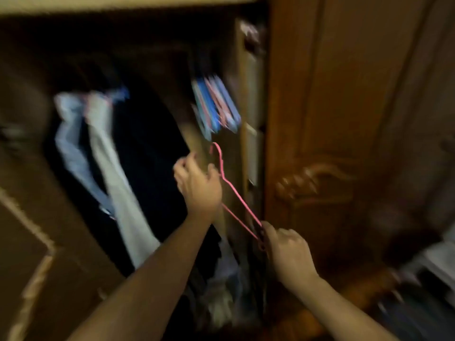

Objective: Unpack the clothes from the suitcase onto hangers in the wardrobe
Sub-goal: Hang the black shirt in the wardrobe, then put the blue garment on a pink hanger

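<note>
Pink wire hanger [234,193], both hands.

The wardrobe [172,57] stands open, and everything is placed from it. Inside, at its left, hanging clothes [103,156] drop from the top toward its floor. Inside at its right, a bunch of hangers [216,104] hangs high, next to the inner side wall. Below that bunch, in front of the opening, a single hanger [236,195] is held between the left hand [199,183], nearer the clothes, and the right hand [288,252], lower and toward the wardrobe door [332,119], which stands at the wardrobe's right.
</note>
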Demonstrator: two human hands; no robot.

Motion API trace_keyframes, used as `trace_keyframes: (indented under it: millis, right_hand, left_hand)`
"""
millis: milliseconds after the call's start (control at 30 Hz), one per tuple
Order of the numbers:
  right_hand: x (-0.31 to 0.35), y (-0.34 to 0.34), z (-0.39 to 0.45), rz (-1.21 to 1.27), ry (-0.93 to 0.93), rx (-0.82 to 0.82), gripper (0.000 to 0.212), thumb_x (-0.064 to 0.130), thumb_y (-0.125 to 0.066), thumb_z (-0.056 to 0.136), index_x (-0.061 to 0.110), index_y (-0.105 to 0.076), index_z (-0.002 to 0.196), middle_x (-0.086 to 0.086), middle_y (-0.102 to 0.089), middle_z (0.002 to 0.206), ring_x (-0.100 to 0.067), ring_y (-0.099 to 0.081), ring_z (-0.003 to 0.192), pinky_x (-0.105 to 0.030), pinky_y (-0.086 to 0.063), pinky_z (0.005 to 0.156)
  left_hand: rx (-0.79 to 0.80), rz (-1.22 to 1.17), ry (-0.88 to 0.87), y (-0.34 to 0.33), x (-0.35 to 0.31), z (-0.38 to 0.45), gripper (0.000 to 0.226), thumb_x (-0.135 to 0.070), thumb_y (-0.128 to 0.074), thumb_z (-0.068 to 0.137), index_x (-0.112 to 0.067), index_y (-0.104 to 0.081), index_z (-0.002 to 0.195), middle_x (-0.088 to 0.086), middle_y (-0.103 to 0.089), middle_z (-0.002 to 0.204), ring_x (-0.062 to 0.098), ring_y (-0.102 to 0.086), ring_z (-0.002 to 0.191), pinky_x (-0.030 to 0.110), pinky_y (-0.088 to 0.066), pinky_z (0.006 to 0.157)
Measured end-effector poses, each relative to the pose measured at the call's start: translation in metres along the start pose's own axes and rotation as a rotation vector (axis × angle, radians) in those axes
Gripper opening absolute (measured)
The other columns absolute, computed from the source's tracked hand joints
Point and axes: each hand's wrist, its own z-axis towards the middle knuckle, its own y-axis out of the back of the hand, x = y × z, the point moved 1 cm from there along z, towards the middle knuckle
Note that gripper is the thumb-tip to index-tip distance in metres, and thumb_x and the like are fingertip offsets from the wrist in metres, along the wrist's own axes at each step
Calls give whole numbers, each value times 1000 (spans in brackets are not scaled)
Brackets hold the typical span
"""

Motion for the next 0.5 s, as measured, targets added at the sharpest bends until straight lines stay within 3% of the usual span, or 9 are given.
trace_keyframes:
  millis: [67, 167, 267, 367, 500]
  right_hand:
    - [-25, 2, -90, 25, -92, 83, 32, 23, -60, 85, 11, -69, 113, 2, -60, 62, -20, -58, 54, -30, -46, 55]
    - [-52, 10, -211, 87, -257, 236, 18, 28, -56, 93, 20, -64, 106, 3, -57, 60, -22, -55, 53, -32, -42, 52]
    - [-71, 30, -318, 92, -426, 418, 17, 30, -61, 94, 21, -58, 107, 3, -60, 62, -23, -60, 58, -33, -45, 55]
    - [-85, 56, -410, 90, -640, 486, 26, 28, -70, 89, 20, -58, 110, 4, -61, 62, -20, -60, 57, -31, -43, 54]
    - [-91, 75, -516, 215, -870, 573, 29, 27, -64, 87, 26, -53, 114, 3, -64, 71, -21, -63, 64, -32, -46, 55]
  left_hand:
    - [251, -184, 297, -39, 35, -95, 42, -30, -53, 82, -5, -64, 114, 19, -64, 110, 37, -61, 102, 47, -49, 91]
    - [663, -389, 708, -75, 50, -215, 16, -24, -52, 98, -17, -62, 88, 7, -68, 77, 27, -61, 70, 36, -48, 68]
    - [973, -491, 1082, -95, 37, -325, 21, -23, -38, 108, -16, -57, 107, 11, -69, 94, 26, -67, 86, 35, -52, 77]
    - [1156, -459, 1229, -119, 27, -428, 22, -24, -37, 109, -15, -57, 111, 8, -66, 106, 22, -65, 95, 33, -51, 85]
    - [1361, -310, 1256, -142, 24, -545, 13, -20, -49, 106, -20, -62, 105, 3, -66, 97, 17, -63, 86, 31, -51, 78]
